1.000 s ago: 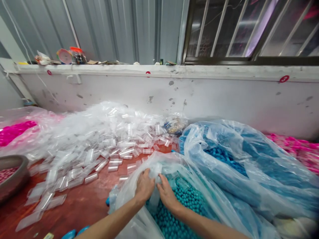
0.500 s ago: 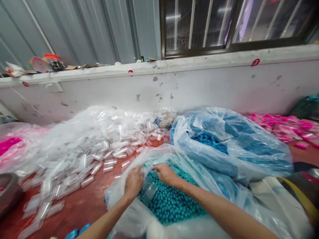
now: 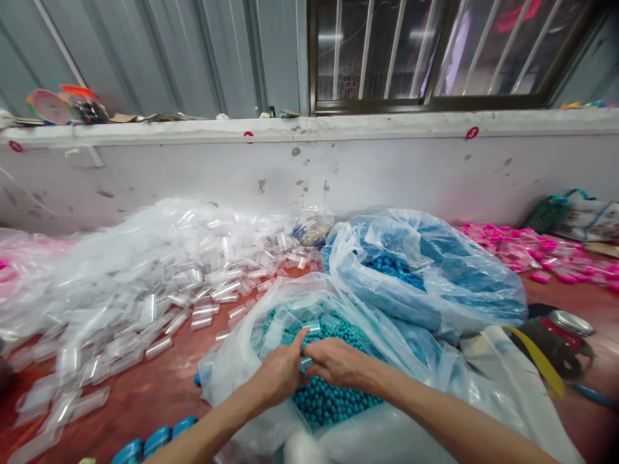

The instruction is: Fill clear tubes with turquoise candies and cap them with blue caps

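My left hand (image 3: 281,372) and my right hand (image 3: 338,362) meet over an open clear plastic bag (image 3: 285,291) of small teal beads (image 3: 333,403). Between their fingers shows a small clear plastic tube (image 3: 305,364), largely covered by the hands. The left thumb points up beside it, while the right fingers curl against it from the other side. Whether beads are inside cannot be made out. More clear tubes (image 3: 275,332) lie on the beads behind the hands.
A large heap of clear tubes (image 3: 149,309) spreads across the red table (image 3: 169,386) on the left. A bag of blue pieces (image 3: 464,283) stands behind right, with pink pieces (image 3: 541,251) beyond. Several blue items (image 3: 157,440) sit at front left; a yellow strap (image 3: 536,361) lies right.
My hands have come together and nearer me, from apart at the bag's far side. A clear tube now shows between them. The view has shifted slightly right.
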`<state>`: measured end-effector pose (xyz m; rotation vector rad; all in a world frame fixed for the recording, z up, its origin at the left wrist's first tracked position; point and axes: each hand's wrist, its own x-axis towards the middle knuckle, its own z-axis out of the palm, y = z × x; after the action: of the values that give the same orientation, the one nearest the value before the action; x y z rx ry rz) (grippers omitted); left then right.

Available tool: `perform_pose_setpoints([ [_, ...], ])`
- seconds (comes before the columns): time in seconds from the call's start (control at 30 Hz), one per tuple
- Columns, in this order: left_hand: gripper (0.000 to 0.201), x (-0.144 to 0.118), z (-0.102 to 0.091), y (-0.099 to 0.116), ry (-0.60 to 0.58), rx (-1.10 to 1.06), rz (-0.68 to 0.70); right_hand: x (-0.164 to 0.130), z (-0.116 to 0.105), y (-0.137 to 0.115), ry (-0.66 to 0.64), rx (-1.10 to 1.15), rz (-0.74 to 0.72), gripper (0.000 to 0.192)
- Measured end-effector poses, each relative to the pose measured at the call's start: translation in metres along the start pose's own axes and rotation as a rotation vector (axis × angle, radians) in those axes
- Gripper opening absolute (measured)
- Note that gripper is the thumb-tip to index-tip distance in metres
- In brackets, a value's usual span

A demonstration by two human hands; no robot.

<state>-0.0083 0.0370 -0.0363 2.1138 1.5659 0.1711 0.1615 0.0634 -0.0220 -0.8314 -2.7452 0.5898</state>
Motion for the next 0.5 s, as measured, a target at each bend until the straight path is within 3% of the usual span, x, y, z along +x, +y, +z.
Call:
perform_pose_setpoints([
  [0.17,0.068,-0.013,-0.009,0.023,-0.084,-0.079,0.024,-0.024,-0.018,-0.019,-0.117,0.088,0.104,0.012],
  [0.3,0.061,-0.021,-0.027,0.022,-0.273,-0.307,0.123,-0.021,-0.023,-0.029,-0.18,0.235,0.169,0.013],
  [0.33,0.06,-0.023,-0.029,0.018,-0.275,-0.3,0.103,-0.019,-0.024,-0.03,-0.181,0.242,0.18,0.013],
  [0.43,0.067,-0.027,-0.035,0.001,-0.102,-0.152,-0.077,-0.013,-0.028,-0.027,-0.11,0.159,0.236,0.01],
  [0.5,0.07,-0.022,-0.039,-0.013,-0.007,-0.197,-0.109,-0.008,-0.031,-0.02,-0.048,0.164,0.302,0.011],
])
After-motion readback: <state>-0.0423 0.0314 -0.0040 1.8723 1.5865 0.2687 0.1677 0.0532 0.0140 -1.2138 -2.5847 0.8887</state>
